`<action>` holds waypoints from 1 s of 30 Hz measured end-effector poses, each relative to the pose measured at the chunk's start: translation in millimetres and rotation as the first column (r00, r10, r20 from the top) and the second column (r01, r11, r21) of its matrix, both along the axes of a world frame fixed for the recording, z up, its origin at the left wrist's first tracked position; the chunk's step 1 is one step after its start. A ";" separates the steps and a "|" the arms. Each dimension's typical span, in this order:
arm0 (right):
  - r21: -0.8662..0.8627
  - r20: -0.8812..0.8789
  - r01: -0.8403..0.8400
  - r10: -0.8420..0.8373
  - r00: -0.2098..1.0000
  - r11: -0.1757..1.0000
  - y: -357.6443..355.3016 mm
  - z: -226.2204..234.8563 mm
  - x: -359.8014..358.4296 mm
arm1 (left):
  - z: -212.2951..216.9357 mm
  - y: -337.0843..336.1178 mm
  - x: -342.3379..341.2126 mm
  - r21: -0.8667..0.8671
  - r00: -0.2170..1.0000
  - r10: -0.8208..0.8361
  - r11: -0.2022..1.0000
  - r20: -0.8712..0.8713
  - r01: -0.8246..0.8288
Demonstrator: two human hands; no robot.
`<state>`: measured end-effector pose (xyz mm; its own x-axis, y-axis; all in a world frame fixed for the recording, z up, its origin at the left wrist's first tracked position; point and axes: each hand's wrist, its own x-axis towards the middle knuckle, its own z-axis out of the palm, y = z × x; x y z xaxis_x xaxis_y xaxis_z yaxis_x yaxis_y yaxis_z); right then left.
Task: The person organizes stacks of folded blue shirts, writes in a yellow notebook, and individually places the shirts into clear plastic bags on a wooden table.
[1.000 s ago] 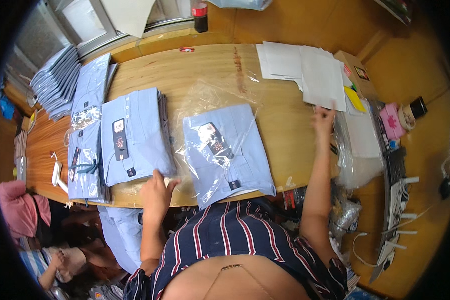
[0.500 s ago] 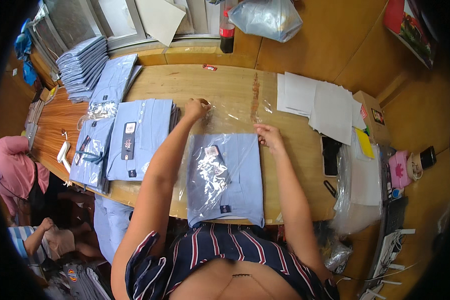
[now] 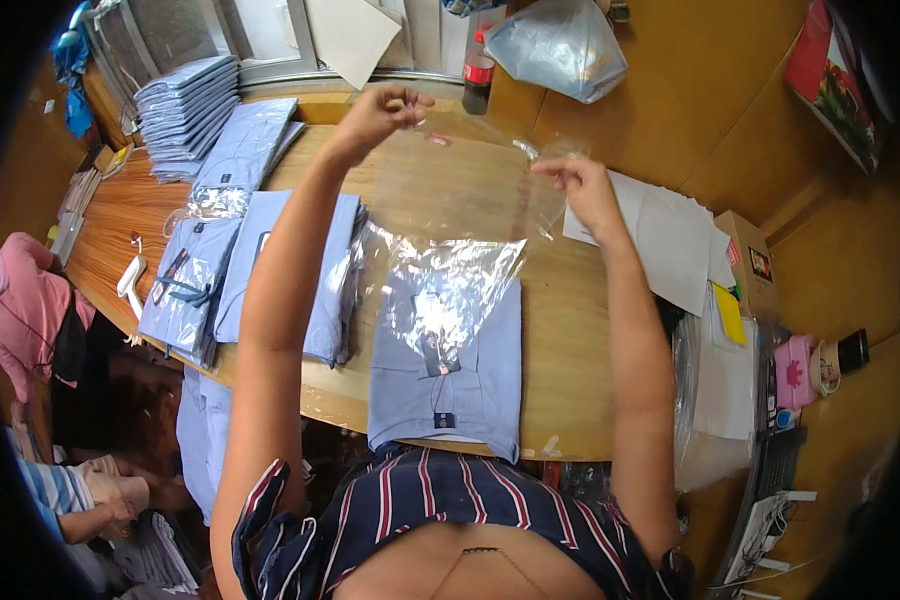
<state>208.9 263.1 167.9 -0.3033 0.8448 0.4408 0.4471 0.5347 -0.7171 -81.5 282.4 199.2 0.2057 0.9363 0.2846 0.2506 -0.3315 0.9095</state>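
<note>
Holds clear plastic bag (image 3: pixel 460 268) up by upper part with both hands — pinches left side with curled fingers of left hand (image 3: pixel 375 122), grips right side with bent fingers of right hand (image 3: pixel 585 190), both raised over far part of bench (image 3: pixel 565 400). Has folded light-blue shirt (image 3: pixel 495 350) flat on bench, close in front of body, with lower part of bag draped over far half, in strong glare. Shows small dark label (image 3: pixel 444 420) near shirt's near edge, plus dark hang tag (image 3: pixel 440 362) higher up, partly lost in glare.

Has pile of folded blue shirts (image 3: pixel 315 300) just left of it, partly hidden behind left forearm. Further left, has bagged shirts (image 3: pixel 185 290) with blue ribbon, white pistol-shaped device (image 3: pixel 130 283) beside them, tall stack of bagged shirts (image 3: pixel 185 120) toward window. Has dark drink bottle (image 3: pixel 477 85) with red cap beyond left hand, near stuffed plastic bag (image 3: pixel 560 50). To right, has white paper sheets (image 3: pixel 660 245), yellow slip (image 3: pixel 728 315), cardboard box (image 3: pixel 745 255), pink container (image 3: pixel 795 370). At far left, includes person in pink top (image 3: pixel 35 310) — away from bench work
</note>
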 end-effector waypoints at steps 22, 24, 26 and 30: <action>0.807 -0.149 0.336 -0.383 0.912 0.485 -49.9 32.6 -38.6 | 16.4 -107.1 2.6 0.913 0.651 0.642 -0.247 0.404 -0.324; 0.764 -0.071 0.356 -0.478 0.875 0.538 -57.3 -15.7 -30.1 | -44.7 -107.3 10.3 0.730 0.609 0.687 0.166 0.397 -0.663; 0.522 0.063 0.384 -0.483 0.873 0.762 -66.8 -67.8 -26.0 | -90.4 -113.5 19.6 0.386 0.571 0.816 0.501 0.087 -0.775; 0.155 0.040 0.347 -0.357 0.933 0.925 -58.7 -146.2 -20.8 | -182.6 -100.0 16.3 -0.021 0.672 0.659 0.709 -0.337 -0.705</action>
